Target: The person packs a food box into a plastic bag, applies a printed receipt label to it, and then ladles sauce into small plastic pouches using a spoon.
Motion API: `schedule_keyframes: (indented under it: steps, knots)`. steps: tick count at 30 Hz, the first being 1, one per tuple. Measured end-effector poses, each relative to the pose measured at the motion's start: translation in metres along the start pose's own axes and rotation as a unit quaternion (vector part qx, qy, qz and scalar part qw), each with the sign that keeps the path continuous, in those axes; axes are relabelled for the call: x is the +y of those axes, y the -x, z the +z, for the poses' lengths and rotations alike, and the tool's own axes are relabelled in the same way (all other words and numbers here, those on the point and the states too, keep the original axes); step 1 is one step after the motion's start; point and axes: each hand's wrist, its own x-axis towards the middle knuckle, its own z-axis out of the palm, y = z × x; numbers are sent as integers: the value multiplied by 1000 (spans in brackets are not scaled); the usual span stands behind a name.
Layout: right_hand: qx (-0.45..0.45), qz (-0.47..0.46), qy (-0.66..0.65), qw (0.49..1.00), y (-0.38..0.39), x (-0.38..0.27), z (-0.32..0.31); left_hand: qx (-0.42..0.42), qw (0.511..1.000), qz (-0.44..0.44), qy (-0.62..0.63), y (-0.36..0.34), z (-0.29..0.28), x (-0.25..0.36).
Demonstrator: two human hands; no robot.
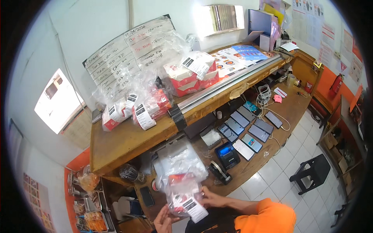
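A red and white food box [182, 193] in a see-through plastic bag is at the lower middle, over the near edge of the desk. A white printed receipt [197, 211] hangs on the bag's near side. My left hand [164, 222] pinches the bag at its near left corner, fingers closed. On the other side, my right hand [210, 197] grips the bag's right edge, its fingertips partly hidden by the plastic. Just beyond lies a stack of see-through plastic bags [179, 157] on the desk.
Right of the bags stand a tape dispenser [220, 173], a receipt printer [227, 154] and several phones [243, 149] with cables. Bagged boxes [192, 77] with receipts sit on the raised wooden shelf [120, 149]. A black phone [147, 196] lies left; a black stool [311, 173] stands right.
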Motion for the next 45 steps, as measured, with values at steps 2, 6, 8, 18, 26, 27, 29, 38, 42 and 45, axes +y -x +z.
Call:
schedule_keyframes:
  steps: [2,6,8,18,26,27,29,38,42,45]
  knots:
    - [64,-81,138,985,10,-57,-29,-26,986,77,146,-2,18,19]
    - [234,-213,73,946,34,-167,-91,28,998,62,16,0,27,34]
    - [303,-275,66,910,38,-225,-130,47,997,58,16,6,22,33]
    - [433,-363,100,819,-11,-458,-315,108,992,50,-38,32,4,16]
    - [500,-174,406,745,-53,-512,-394,140,988,-4,-57,35,-11,5]
    - [530,-123,485,685,-53,-516,-400,148,988,-15,-48,34,-11,6]
    - [510,-149,522,668,-58,-516,-413,153,987,-31,-40,32,-8,10]
    - [556,-332,564,512,-53,-470,-454,250,966,-58,21,11,-21,1]
    - [575,-418,354,608,-16,-374,-332,305,948,-73,47,30,-42,-25]
    - [506,-349,496,613,-22,-281,-220,325,941,-78,45,52,-47,-41]
